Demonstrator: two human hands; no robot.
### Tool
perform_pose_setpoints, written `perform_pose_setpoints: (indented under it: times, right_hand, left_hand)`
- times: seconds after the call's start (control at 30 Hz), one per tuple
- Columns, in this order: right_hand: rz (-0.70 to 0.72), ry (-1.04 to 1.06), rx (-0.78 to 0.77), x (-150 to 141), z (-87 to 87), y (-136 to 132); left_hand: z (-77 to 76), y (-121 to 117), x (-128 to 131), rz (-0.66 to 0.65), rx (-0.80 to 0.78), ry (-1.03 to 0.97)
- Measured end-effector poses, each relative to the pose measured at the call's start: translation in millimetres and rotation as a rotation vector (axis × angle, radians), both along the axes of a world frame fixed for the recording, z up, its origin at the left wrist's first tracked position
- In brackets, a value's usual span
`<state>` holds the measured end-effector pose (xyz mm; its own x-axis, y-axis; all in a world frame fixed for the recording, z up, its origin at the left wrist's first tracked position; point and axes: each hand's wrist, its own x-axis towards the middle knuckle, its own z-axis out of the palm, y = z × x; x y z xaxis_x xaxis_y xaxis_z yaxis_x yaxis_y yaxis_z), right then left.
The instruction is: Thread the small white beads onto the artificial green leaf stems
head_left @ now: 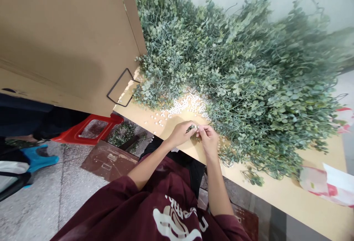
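Observation:
Over the front edge of the table, my two hands meet with their fingertips almost touching. My left hand (179, 134) is closed on a small green leafy sprig (190, 127), partly hidden by the fingers. My right hand (209, 140) is closed in a pinch at the sprig's end, where a tiny white piece (197, 127) shows between the fingertips. Just beyond the hands lies a scattered pile of small white pieces (190, 103). A large heap of artificial green foliage (235, 71) reaches close to my right hand.
A tall cardboard sheet (69, 41) stands at the left, beside a dark wire frame (121, 88). Red-and-white packaging (315, 182) lies on the table (312, 211) at right. Below left are a red stool (85, 132), a blue stool (40, 158) and another person's arm (24, 137).

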<state>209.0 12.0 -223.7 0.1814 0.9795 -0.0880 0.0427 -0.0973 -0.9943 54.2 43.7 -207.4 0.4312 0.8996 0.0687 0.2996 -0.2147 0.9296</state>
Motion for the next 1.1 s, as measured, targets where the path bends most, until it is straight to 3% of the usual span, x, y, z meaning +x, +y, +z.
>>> perform_pose_setpoints:
  times: [0.27,0.77,1.1]
  right_hand:
    - [0.04,0.006,-0.014,1.7,-0.4,0.1]
    - [-0.016,-0.022,0.027,4.0,-6.8,0.6]
    - [-0.062,-0.02,0.033,3.4,-8.2,1.5]
  left_hand:
    - [-1.5,0.0,0.2,0.001,-0.015,-0.007]
    - [-0.8,-0.3,0.2,0.022,-0.059,-0.1]
    - [1.8,-1.4,-2.7,0.065,-0.102,-0.273]
